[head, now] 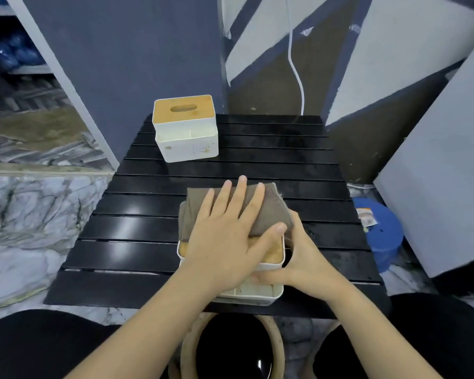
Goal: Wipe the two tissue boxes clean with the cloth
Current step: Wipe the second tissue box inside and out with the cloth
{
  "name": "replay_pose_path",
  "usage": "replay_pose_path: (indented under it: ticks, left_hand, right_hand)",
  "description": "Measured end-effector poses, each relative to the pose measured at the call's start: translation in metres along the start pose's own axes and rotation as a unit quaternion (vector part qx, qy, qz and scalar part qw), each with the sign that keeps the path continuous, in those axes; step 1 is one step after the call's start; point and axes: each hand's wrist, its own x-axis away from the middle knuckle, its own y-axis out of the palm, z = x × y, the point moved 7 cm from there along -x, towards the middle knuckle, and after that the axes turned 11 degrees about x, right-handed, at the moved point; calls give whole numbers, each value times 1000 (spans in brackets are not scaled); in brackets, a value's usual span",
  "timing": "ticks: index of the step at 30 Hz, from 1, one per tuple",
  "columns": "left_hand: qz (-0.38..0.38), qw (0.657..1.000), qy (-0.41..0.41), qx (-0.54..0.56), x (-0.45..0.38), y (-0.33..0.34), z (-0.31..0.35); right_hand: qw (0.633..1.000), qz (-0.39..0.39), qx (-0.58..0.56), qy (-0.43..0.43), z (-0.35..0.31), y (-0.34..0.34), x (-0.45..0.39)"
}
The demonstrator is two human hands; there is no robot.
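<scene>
A white tissue box with a wooden lid (185,127) stands at the far left of the black slatted table (137,233). A second white tissue box (260,289) sits near the table's front edge, mostly hidden under my hands. A folded grey-brown cloth (268,206) lies over its wooden top. My left hand (227,239) presses flat on the cloth, fingers spread. My right hand (304,258) grips the near box's right side and front corner, holding it steady.
A blue round tub (381,233) sits on the floor right of the table. Grey panels lean against the wall at right, and a white cable (296,64) hangs behind. A black round object in a tan ring (230,348) lies below the front edge between my knees.
</scene>
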Motion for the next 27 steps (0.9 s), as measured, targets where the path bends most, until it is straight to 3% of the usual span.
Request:
replay_pose_path:
  ticks: [7, 20, 27]
  left_hand:
    - [-30, 996, 84, 14, 2, 7, 15]
    - [77, 963, 189, 177, 62, -10, 7]
    - [114, 968, 137, 178, 81, -38, -51]
  right_hand:
    - [998, 7, 39, -41, -1, 0, -1]
    - [998, -22, 21, -50, 2, 3, -1]
    - [999, -34, 20, -32, 3, 4, -3]
